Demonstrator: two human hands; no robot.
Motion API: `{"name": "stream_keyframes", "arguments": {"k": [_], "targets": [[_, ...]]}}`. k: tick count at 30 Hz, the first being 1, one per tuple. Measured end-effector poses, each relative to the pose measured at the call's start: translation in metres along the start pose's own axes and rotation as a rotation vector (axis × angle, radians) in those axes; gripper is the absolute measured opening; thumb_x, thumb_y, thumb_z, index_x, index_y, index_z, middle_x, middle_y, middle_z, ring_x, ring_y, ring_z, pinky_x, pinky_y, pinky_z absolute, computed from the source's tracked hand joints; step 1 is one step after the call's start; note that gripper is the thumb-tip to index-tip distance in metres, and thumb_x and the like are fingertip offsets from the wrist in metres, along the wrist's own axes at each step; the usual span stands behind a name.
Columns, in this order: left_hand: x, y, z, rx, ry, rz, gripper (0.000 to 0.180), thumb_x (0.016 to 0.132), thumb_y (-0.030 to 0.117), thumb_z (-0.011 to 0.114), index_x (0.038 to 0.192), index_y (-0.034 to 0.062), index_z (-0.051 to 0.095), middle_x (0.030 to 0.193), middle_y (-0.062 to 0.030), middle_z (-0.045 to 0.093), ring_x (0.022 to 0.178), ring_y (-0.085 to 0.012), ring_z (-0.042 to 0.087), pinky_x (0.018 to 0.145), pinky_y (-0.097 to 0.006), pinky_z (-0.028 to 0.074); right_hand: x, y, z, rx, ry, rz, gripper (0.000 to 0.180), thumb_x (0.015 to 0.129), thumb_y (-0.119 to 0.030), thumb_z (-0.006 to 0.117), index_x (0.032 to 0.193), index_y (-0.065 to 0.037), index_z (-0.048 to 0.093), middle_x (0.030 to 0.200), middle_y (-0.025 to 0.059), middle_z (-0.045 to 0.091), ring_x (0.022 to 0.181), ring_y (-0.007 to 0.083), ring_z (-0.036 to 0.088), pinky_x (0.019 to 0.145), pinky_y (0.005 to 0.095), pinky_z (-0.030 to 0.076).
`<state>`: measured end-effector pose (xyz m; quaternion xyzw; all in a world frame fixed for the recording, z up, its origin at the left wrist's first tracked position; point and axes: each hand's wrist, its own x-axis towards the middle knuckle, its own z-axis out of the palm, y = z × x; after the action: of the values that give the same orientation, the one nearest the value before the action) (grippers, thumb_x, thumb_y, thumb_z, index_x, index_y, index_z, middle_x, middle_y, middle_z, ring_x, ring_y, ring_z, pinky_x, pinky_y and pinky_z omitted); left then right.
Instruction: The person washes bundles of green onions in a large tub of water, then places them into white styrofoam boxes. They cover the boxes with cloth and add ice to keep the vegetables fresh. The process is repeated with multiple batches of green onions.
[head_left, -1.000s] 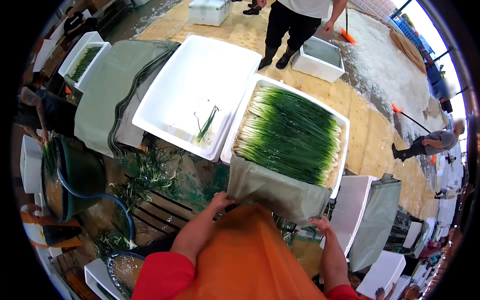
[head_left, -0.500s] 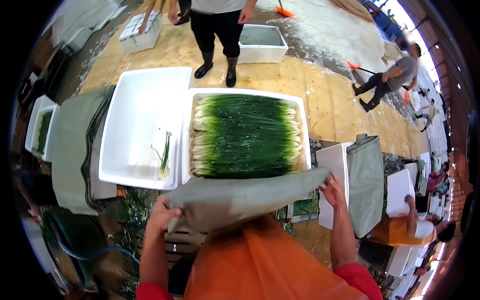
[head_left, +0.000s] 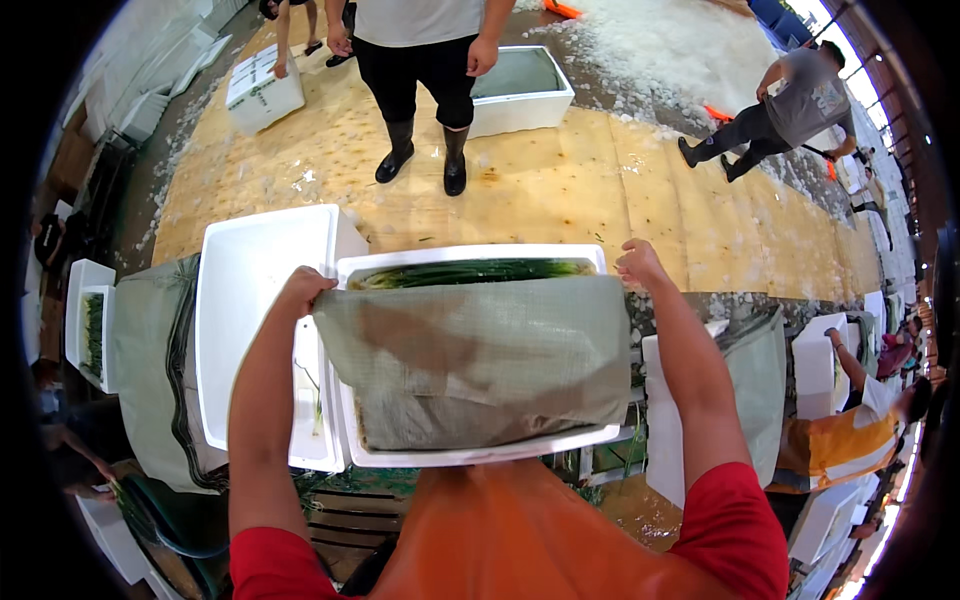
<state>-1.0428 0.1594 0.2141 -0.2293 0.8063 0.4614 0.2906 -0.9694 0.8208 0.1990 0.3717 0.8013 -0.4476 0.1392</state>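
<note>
A white foam box (head_left: pixel 470 459) sits in front of me, packed with green onions (head_left: pixel 470 272) whose far strip alone shows. Over the rest lies a grey-green woven sheet (head_left: pixel 480 350), wrinkled and partly in shadow. My left hand (head_left: pixel 305 290) is closed on the sheet's far left corner, at the box rim. At the far right corner, my right hand (head_left: pixel 642 265) has its fingers curled in on the sheet's edge. Left of this box stands another white foam box (head_left: pixel 265 260), with a few loose green stalks (head_left: pixel 316 400) inside, half hidden by my left forearm.
Folded woven sheets (head_left: pixel 150 370) lie at the left, and a covered foam box (head_left: pixel 664 420) stands at the right. A person in black boots (head_left: pixel 455 165) stands beyond on plywood (head_left: pixel 560 200). Others work at both sides; crushed ice (head_left: pixel 660 50) lies behind.
Both hands have moved away from me, drawing the sheet across the onions, which lay mostly bare before. The view has shifted, so the boxes sit lower in it.
</note>
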Motion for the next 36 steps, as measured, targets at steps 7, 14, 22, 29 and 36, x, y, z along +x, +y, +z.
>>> {"name": "stream_keyframes", "arguments": {"k": [7, 14, 22, 29, 36], "targets": [[-0.102, -0.055, 0.085, 0.505, 0.662, 0.954, 0.035, 0.087, 0.012, 0.073, 0.117, -0.0024, 0.063, 0.110, -0.0255, 0.064, 0.107, -0.0454, 0.058, 0.095, -0.053, 0.046, -0.153, 0.058, 0.051, -0.339, 0.237, -0.994, 0.041, 0.088, -0.009, 0.062, 0.128, -0.002, 0.061, 0.124, 0.0211, 0.064, 0.118, 0.0430, 0.058, 0.104, 0.0486, 0.046], [-0.117, -0.068, 0.222, 0.816, 0.345, 0.630, 0.063, 0.091, 0.041, 0.067, 0.140, 0.0043, 0.055, 0.160, -0.0208, 0.035, 0.150, -0.0425, 0.027, 0.119, -0.062, 0.022, -0.199, 0.067, 0.159, -0.539, -0.079, -0.981, 0.054, 0.082, -0.020, 0.073, 0.133, -0.012, 0.060, 0.129, 0.0145, 0.055, 0.123, 0.0361, 0.051, 0.098, 0.0498, 0.044], [-0.029, -0.001, 0.211, 0.793, 0.475, 0.749, 0.052, 0.091, 0.042, 0.066, 0.129, 0.0060, 0.061, 0.135, -0.0144, 0.055, 0.129, -0.0353, 0.049, 0.111, -0.060, 0.034, -0.100, -0.023, 0.200, -0.732, 0.102, -0.990, 0.058, 0.097, -0.048, 0.057, 0.144, -0.014, 0.055, 0.142, 0.0220, 0.053, 0.130, 0.0384, 0.050, 0.110, 0.0583, 0.034], [0.018, 0.023, 0.218, 0.835, 0.162, 0.371, 0.055, 0.098, 0.054, 0.047, 0.127, 0.0102, 0.064, 0.125, -0.0162, 0.066, 0.112, -0.0347, 0.064, 0.098, -0.055, 0.044, -0.050, -0.040, 0.217, -0.874, -0.297, -0.724, 0.061, 0.098, -0.061, 0.048, 0.121, -0.008, 0.068, 0.109, 0.0288, 0.069, 0.115, 0.0425, 0.061, 0.105, 0.0586, 0.039], [0.077, 0.067, 0.241, 0.816, -0.246, 0.066, 0.071, 0.097, 0.064, 0.037, 0.154, 0.0227, 0.043, 0.163, -0.0071, 0.037, 0.149, -0.0306, 0.035, 0.120, -0.047, 0.031, 0.026, -0.086, 0.219, -0.653, -1.115, -0.355, 0.105, 0.087, -0.080, 0.051, 0.153, 0.001, 0.040, 0.157, 0.0239, 0.040, 0.147, 0.0345, 0.036, 0.121, 0.0437, 0.027]]}}
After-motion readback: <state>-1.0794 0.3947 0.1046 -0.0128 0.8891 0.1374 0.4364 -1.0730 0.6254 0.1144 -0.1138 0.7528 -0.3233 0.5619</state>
